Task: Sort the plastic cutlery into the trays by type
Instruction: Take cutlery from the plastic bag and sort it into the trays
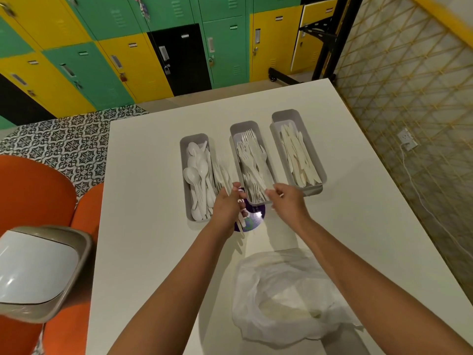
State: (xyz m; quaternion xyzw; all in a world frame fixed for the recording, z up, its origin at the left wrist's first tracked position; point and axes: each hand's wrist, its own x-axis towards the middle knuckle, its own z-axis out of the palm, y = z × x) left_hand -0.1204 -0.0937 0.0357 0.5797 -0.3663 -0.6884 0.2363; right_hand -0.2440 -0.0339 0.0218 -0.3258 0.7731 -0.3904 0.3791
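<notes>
Cutlery bundle (225, 175) gripped in left hand (226, 204) between spoon tray (195, 139) and fork tray (243, 125); right hand (288, 201) pinching one piece. Light, slippery, bendy; grab handles.

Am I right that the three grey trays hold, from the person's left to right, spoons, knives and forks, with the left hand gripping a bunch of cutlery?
Not quite. The head view shows the middle tray holding forks and the right tray holding knives; the left tray does hold spoons. The left hand does grip a bunch of cutlery.
</notes>
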